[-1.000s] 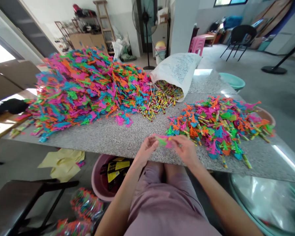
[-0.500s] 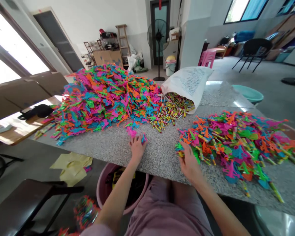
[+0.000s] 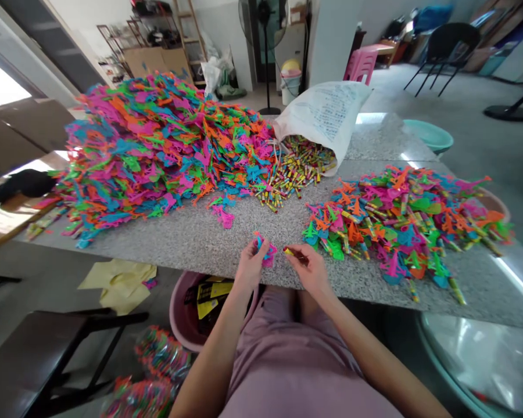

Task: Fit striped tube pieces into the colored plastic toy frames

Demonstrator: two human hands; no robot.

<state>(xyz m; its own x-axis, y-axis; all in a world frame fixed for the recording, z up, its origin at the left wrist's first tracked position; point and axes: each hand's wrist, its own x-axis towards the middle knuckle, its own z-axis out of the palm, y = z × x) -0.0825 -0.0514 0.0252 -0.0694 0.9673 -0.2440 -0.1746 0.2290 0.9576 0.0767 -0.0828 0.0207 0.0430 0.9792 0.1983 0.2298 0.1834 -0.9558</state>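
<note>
Pinches a yellow tube [image 3: 288, 251] with a red end in the right hand [image 3: 305, 260], just right of a blue-and-pink plastic piece [image 3: 268, 253] and apart from it by a narrow gap. Lies nearer the left hand [image 3: 253, 260], that piece, gripped between thumb and fingertips. Points the tube leftward with its red end, long axis running roughly sideways, toward the left hand. Cannot tell whether one plastic piece or several sit in the left grip. Presses right thumb and forefinger close on the tube, with the other fingers loosely curled behind. Lie beyond the left hand and slightly left, loose plastic pieces [image 3: 222, 215], near a large heap of plastic pieces [image 3: 157, 157]. Spread beyond both hands, more printed tubes [image 3: 298, 165] at the mouth of a white sack [image 3: 326, 113]. Sits right of the right hand, near but not touching, a pile of tubed plastic pieces [image 3: 409, 217] on the granite tabletop [image 3: 200, 247].
</note>
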